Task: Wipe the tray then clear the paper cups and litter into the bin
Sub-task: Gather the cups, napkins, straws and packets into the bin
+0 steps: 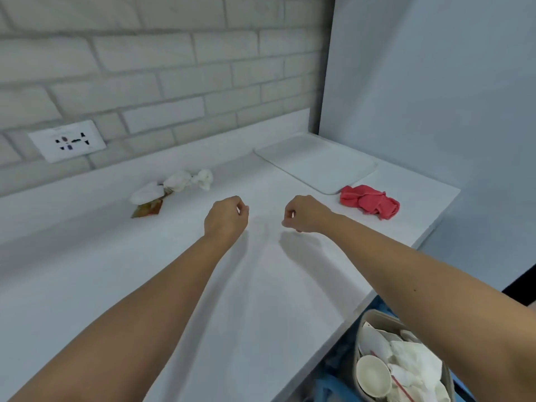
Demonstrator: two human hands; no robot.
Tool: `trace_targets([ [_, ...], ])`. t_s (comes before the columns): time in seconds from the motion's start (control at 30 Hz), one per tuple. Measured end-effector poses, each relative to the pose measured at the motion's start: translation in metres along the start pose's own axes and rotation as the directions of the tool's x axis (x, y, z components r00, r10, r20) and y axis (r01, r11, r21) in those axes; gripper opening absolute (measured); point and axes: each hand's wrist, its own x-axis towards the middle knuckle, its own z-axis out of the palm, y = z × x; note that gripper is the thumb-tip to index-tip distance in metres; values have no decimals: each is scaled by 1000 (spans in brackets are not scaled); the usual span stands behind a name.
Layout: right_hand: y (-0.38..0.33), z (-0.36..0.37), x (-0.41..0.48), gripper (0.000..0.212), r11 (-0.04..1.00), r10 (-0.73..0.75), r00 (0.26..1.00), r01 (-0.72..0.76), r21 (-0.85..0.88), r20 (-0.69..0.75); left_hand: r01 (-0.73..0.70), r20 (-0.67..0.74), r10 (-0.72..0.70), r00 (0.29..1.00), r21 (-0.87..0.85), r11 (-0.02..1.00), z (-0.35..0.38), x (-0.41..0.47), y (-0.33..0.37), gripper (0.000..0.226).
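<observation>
- Both arms are stretched out over the white counter (261, 285), hands side by side with a small gap between them, roughly mid-counter.
- Left hand (224, 217): fingers loosely curled in, thumb near the fingertips, and nothing in it as far as I can see. It's hovering, not planted on the surface.
- Right hand (304, 214): pretty much a mirror of that, with a loose curl and not gripping anything visible. Its shadow sits just under it on the counter.
- The tray (316, 163) is white and lies flat in the far right corner, tucked up against the plain side wall.
- A red cloth (369, 201) is bunched up just beside the tray's near edge, off to the right of the right hand. Neither hand is touching it.
- The crumpled paper cups (177, 182) sit in a little row near the brick wall (174, 53), beyond the left hand, with a brownish wrapper (146, 210) lying at the left end of the row.
- The bin (377, 315) is down below the counter's edge at bottom right, partly under the right forearm. There's a paper cup (372, 375) in there plus scrunched white tissue (412, 358).
- A wall socket (68, 140) is set in the bricks, far left.
</observation>
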Motion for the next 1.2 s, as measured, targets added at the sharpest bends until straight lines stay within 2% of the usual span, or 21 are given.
trace_targets([
  [0.3, -72, 35, 62, 10, 997, -83, 996, 83, -7, 17, 181, 26, -186, 982, 125, 975, -45, 45, -124, 20],
  [0.47, -91, 45, 98, 10, 992, -118, 992, 120, -40, 32, 231, -9, -232, 973, 139, 963, -54, 65, -158, 21],
  [0.63, -106, 52, 144, 17, 984, -172, 985, 171, -54, -16, 263, -39, -260, 965, 148, 953, -56, 89, -175, 19],
  [0.77, -119, 56, 185, 38, 977, -201, 978, 197, -78, -47, 294, -60, -288, 956, 252, 922, -59, 112, -184, 38],
  [0.87, -126, 62, 214, 52, 974, -206, 977, 200, -105, -47, 319, -3, -329, 944, 253, 913, -56, 124, -191, 81],
  [0.93, -129, 68, 230, 59, 970, -213, 976, 206, -132, -42, 321, 52, -351, 935, 302, 898, -52, 129, -194, 96],
  [1.07, -133, 79, 255, 66, 961, -221, 975, 216, -171, -11, 374, 49, -417, 908, 356, 856, -47, 136, -196, 81],
  [1.2, -135, 88, 270, 44, 939, -202, 979, 205, -276, 40, 377, 77, -430, 899, 362, 852, -49, 139, -198, 60],
])
